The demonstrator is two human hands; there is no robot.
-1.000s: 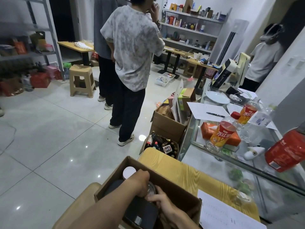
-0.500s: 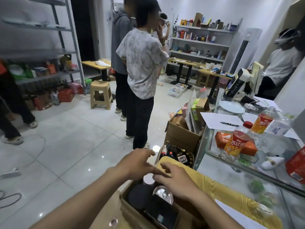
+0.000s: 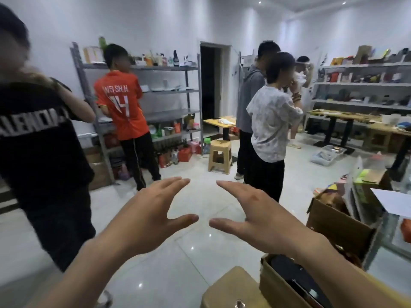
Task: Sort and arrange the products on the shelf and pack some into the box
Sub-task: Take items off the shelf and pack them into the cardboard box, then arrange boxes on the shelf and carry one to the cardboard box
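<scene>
Left hand and right hand, both spread and empty, hover over glossy tiled floor; cardboard box lower right.

I see a brown cardboard box with black items inside. The floor is pale grey glossy tile. One person's jersey is orange with white lettering; another's T-shirt is black with white letters. A third wears a white top with a faint grey speckle. The stool is tan, the shelf grey metal, with red boxes below it.
</scene>
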